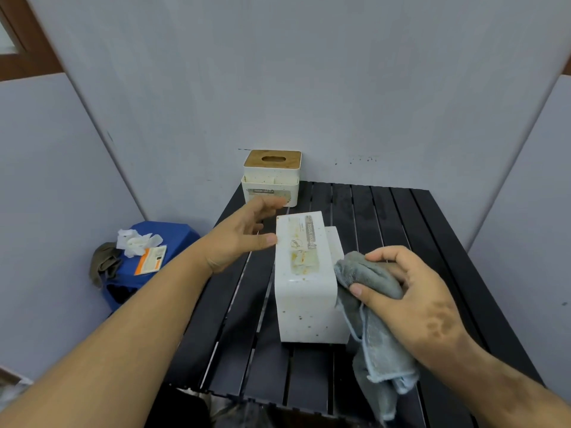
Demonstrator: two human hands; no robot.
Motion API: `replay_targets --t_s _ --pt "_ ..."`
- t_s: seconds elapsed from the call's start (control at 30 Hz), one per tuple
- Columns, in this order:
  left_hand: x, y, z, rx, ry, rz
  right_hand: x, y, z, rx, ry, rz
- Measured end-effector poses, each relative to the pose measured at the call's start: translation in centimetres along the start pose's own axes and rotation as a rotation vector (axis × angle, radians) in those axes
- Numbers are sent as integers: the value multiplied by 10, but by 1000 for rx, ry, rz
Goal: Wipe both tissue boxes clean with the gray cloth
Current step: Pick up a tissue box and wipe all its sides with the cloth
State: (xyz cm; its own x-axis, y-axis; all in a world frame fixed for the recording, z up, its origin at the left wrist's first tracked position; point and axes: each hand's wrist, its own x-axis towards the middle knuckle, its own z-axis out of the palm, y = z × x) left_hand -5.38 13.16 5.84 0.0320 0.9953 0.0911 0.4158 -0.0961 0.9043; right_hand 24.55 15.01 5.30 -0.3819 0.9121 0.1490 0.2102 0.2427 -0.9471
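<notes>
Plainly printed "TISSUE HOLDER" on both tissue boxes: near tissue box mid-desk, far tissue box at back left corner. Left hand open, fingertips touching near box's left edge. Right hand gripping gray cloth against its right side.

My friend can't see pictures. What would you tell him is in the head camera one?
A right hand presses a gray cloth against the side of a white tissue box lying on a black slatted table, while the open left hand reaches for its far end. A second tissue box with a wooden lid stands behind.
</notes>
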Motion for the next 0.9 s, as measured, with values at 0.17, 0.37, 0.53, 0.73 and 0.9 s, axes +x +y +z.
replay_targets --t_s 0.17,0.37,0.53,0.73,0.9 --pt "-39 31 16 278 93 80 11 0 -16 -156 55 -134" --pt "-50 35 36 651 31 155 14 -5 -17 -300 -135 -321" --pt "-45 29 29 644 -9 209 19 -10 -12 -121 -466 -222" --pt "-42 28 25 591 -23 178 28 -5 -1 -95 -53 -192" --pt "-42 25 29 559 -11 129 11 9 8 -130 5 -390"
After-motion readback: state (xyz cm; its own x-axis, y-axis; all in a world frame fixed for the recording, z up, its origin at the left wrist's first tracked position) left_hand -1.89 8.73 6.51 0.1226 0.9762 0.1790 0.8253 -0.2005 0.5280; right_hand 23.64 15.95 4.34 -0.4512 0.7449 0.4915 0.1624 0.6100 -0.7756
